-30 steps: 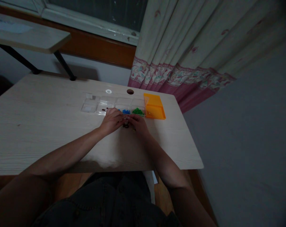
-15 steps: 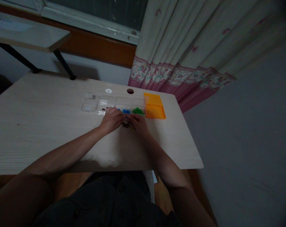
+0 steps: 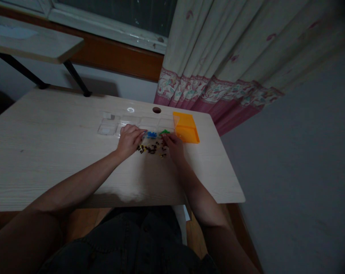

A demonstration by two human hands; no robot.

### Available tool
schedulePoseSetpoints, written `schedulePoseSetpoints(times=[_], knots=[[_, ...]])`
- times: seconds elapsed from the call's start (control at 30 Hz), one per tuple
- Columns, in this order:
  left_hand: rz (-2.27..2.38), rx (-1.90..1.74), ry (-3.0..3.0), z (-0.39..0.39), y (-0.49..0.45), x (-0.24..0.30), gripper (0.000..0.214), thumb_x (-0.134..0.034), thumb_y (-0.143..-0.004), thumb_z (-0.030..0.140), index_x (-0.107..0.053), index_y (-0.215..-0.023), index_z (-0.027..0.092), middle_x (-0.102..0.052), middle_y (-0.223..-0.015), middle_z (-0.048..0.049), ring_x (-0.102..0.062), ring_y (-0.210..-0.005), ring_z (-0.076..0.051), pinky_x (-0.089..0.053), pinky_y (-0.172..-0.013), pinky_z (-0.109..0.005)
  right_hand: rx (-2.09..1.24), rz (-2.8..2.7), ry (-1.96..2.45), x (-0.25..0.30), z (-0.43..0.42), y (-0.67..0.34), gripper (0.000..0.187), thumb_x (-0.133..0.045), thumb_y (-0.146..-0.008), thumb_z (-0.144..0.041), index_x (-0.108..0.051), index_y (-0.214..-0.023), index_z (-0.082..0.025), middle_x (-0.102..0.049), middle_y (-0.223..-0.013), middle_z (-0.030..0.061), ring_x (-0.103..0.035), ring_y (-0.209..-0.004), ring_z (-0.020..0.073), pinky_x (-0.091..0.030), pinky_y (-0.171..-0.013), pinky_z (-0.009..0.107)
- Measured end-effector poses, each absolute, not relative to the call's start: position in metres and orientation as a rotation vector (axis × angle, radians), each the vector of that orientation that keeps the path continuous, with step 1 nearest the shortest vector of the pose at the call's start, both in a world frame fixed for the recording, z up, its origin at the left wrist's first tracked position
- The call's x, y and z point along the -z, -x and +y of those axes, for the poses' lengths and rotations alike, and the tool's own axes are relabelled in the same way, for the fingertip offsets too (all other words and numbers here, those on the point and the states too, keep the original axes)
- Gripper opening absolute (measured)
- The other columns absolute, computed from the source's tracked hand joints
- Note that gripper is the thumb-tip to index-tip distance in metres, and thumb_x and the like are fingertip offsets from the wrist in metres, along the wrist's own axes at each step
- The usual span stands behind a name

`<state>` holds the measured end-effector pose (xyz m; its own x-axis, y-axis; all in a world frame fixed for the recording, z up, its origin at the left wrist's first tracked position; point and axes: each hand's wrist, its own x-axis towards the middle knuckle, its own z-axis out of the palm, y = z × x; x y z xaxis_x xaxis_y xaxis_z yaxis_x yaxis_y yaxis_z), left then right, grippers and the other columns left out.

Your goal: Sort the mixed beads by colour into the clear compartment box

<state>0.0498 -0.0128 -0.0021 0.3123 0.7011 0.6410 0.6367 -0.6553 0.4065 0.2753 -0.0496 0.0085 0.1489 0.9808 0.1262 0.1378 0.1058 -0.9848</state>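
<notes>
Small dark brown and yellow pieces (image 3: 151, 149) lie scattered on the table between my hands. My left hand (image 3: 129, 140) is over the front of a clear plastic box, its closed fingertips beside the blue pieces (image 3: 152, 134). Anything in that pinch is too small to make out. On the other side, my right hand (image 3: 174, 144) is closed too, its fingertips at the green pieces (image 3: 164, 132) and partly covering them. What it holds, if anything, is hidden. Both colours sit in separate front compartments of the clear compartment box (image 3: 129, 119).
An open orange box (image 3: 186, 128) stands right of the clear box. Behind them are a round hole (image 3: 156, 110) in the pale table (image 3: 61, 152) and a patterned curtain (image 3: 206, 91). A raised shelf (image 3: 55, 49) on black legs is at the back left.
My hands were together over the brown and yellow pieces and have moved apart, left hand leftward, right hand slightly right. More of the scattered pieces now show; the green ones are partly covered.
</notes>
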Motion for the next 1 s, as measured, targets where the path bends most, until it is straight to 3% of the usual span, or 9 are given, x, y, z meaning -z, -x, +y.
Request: schedulePoseSetpoints(times=[0.43,1.0], knots=[[1.631,-1.197,-2.37,-0.004,-0.046,0.003,0.024,-0.063,-0.096,0.037,-0.08,-0.108,0.025,-0.066,-0.098,-0.0089,-0.052,-0.103,-0.029,-0.039,-0.088,-0.045,-0.964,-1.11,1.227,-0.009,-0.049,-0.278,0.036,-0.072,-0.079,-0.057,-0.076,-0.087,-0.022,-0.068,-0.079,0.0004,-0.057,-0.065,0.0113,-0.05,-0.063,0.026],[1.541,-1.195,-2.457,0.002,-0.044,0.013,0.027,-0.059,-0.096,0.031,-0.077,-0.115,0.029,-0.06,-0.094,-0.0095,-0.048,-0.097,-0.028,-0.036,-0.08,-0.043,-0.925,-1.208,1.301,-0.005,-0.047,-0.278,0.043,-0.066,-0.082,-0.063,-0.076,-0.091,-0.022,-0.069,-0.079,0.0015,-0.059,-0.066,0.0129,-0.05,-0.063,0.026]])
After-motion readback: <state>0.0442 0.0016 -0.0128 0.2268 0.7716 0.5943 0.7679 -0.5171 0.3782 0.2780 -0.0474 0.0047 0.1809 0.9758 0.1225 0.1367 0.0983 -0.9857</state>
